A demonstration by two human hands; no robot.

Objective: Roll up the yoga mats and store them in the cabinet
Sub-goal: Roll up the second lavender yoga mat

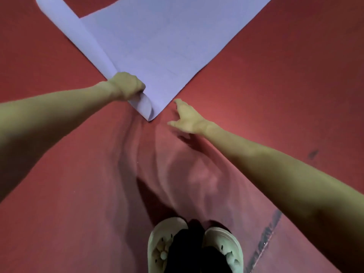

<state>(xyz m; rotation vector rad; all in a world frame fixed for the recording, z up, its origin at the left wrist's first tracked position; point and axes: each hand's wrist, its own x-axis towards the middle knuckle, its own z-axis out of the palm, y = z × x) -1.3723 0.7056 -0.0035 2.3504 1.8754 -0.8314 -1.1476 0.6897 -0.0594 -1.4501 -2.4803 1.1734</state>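
Head view, looking down. Lilac yoga mat (157,42) spread on the red floor (285,66), partly rolled along its left edge, the roll running from upper left down to the near corner. Left hand (126,86) clenched round the near end of the roll, fingers curled over it, the loose corner curling just below the fist. Right hand (187,118) released, fingers spread and relaxed, just beside the mat's near corner, holding nothing; contact with the floor unclear. Pale clogs (167,247) at the bottom edge, standing on rumpled red covering. Dark scuff marks (264,237) on the floor at lower right.
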